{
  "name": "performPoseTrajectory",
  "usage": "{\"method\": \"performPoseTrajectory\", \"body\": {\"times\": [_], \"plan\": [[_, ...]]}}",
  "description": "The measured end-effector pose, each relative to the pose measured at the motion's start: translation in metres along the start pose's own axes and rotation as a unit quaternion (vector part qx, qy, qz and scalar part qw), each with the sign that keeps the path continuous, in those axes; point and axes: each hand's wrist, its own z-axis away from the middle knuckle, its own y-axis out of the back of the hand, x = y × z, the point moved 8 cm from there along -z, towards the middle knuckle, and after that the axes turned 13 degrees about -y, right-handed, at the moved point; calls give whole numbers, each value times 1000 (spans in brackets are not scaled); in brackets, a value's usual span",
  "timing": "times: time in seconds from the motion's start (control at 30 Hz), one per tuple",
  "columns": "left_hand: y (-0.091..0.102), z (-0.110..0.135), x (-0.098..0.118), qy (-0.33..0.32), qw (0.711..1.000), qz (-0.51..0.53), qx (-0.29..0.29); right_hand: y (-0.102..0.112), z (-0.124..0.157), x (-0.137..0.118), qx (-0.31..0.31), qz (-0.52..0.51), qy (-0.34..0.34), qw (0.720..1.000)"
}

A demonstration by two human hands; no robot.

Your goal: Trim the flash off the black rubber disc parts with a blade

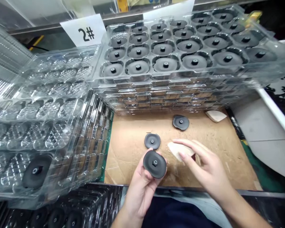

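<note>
My left hand [140,186] holds a round black disc with a centre nut [155,164] by its edge, just above the near side of a brown cardboard sheet [130,133]. My right hand [204,164] hovers to the right of it, fingers stretched out toward the disc, holding nothing I can see. Under its fingers lies a pale wedge-shaped piece [174,148]. Two more black discs lie on the cardboard, one [152,141] just beyond the held disc and one [180,122] farther back.
A stack of clear plastic trays [171,91] at the back has a top tray filled with several black discs. Left, a stack of mostly hollow clear trays [38,104] holds one disc [36,171]. Another pale wedge [215,115] lies back right. A "2#" sign [85,31] stands behind.
</note>
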Motion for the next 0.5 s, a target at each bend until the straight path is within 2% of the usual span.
{"method": "performPoseTrajectory", "body": {"times": [0.07, 0.1, 0.17, 0.23, 0.27, 0.37, 0.4, 0.5], "plan": [[-8, 2, -1, 13, 1000, -15, -11, 1, 10, -45, -7, -31, 105, 994], [-11, 3, -2, 20, 999, -24, -14, -1, 14, -59, -23, -41, 131, 990], [-13, 5, -1, 24, 999, -47, -4, -15, 20, -74, -104, -39, 140, 984], [-13, 6, 2, 18, 998, -67, 11, -26, 21, -76, -165, -20, 116, 979], [-14, 7, 2, 16, 997, -72, 13, -25, 19, -76, -156, -12, 115, 981], [-23, 9, 1, 35, 996, -74, -16, -6, 20, -81, -53, -28, 160, 985], [-26, 10, 1, 42, 996, -70, -25, -2, 23, -81, -50, -39, 173, 983], [-28, 13, 0, 67, 996, -57, -18, 4, 36, -71, -125, -38, 164, 978]]}}
